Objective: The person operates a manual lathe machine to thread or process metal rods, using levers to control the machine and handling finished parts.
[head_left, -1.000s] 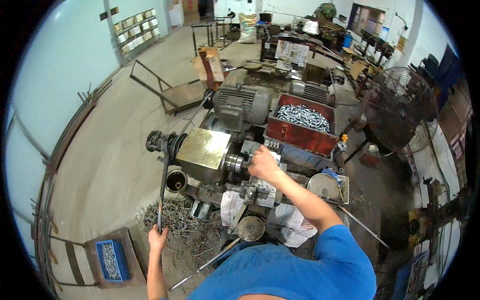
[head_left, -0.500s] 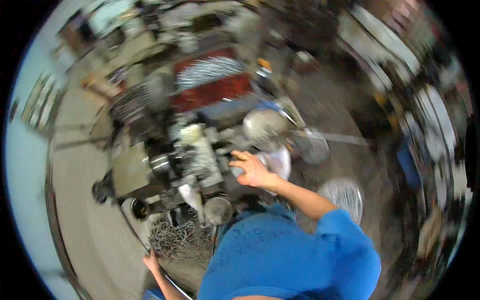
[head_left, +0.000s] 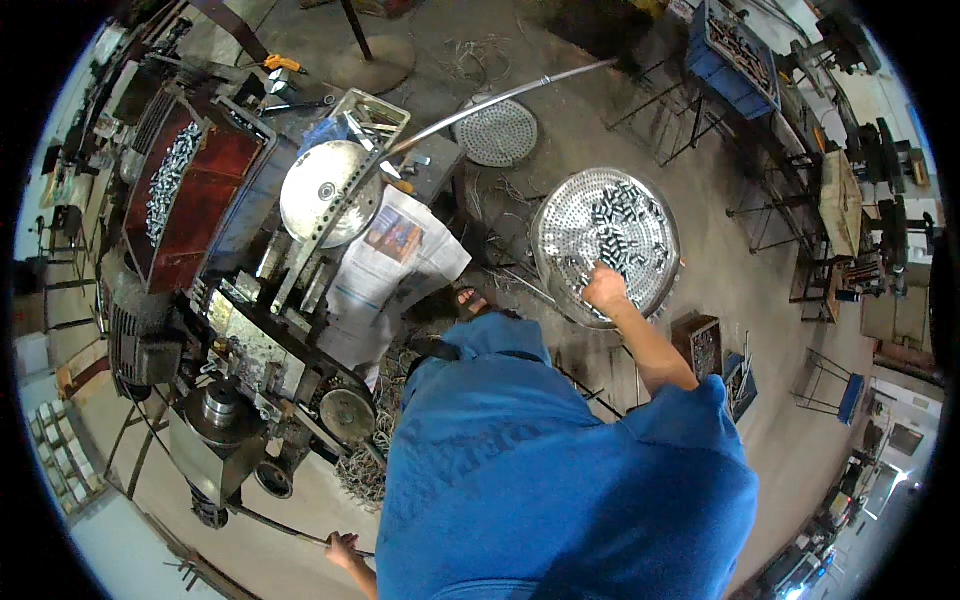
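Observation:
My right hand [head_left: 604, 288] reaches into the near side of a round perforated metal tray [head_left: 560, 225], fingers curled together beside the small metal cylinders [head_left: 613, 245] piled there. What its fingers hold, if anything, is hidden. Low on the left, my left hand [head_left: 343, 548] is closed around a long dark rod [head_left: 275, 523] that extends from the machine [head_left: 215, 440]. On the machine's far side, a red metal bin [head_left: 205, 200] holds more small metal parts [head_left: 172, 180].
A round metal disc [head_left: 322, 185] and newspaper sheets [head_left: 385, 260] lie around the machine. Curly metal shavings [head_left: 360, 478] are heaped below it. Another perforated round plate [head_left: 497, 132] sits farther off. A blue crate [head_left: 722, 70] stands on a stand at the far right.
My view and body have turned right. My right hand has moved from over the machine to the tray, and its spread fingers have closed. My left hand stays at the rod.

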A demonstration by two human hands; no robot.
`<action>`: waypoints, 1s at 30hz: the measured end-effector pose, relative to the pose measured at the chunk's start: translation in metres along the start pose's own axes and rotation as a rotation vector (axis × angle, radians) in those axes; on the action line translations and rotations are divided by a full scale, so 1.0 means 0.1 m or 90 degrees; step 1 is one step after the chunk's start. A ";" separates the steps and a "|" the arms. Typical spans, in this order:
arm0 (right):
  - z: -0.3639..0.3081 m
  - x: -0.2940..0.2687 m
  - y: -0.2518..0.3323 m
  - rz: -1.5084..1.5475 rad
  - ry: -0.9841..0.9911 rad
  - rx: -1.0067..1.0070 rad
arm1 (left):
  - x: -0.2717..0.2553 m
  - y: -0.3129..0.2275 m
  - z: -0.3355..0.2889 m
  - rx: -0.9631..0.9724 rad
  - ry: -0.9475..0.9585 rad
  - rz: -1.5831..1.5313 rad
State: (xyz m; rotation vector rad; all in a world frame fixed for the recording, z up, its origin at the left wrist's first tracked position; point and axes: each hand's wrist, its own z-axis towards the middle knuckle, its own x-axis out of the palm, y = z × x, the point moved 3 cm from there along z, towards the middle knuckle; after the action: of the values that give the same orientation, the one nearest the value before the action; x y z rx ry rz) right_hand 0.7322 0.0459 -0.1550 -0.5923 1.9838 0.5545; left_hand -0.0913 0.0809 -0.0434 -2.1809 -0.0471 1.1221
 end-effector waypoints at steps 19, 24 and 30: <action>0.20 -0.09 0.48 -0.128 0.103 -0.099 | -0.23 0.24 0.09 -0.006 0.070 -0.027; -0.16 -0.50 1.78 0.111 -0.049 -0.662 | -0.05 -1.21 -0.63 0.351 0.104 0.202; -1.67 -1.20 3.79 0.641 0.116 -1.113 | 1.41 -2.71 -1.96 0.375 0.594 -0.328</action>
State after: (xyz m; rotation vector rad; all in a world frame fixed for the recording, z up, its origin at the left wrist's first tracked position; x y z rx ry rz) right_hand 0.4398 0.2621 0.0764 -0.5095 1.3351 2.9812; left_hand 0.2121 0.2275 0.0925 -1.7871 0.1141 -0.2080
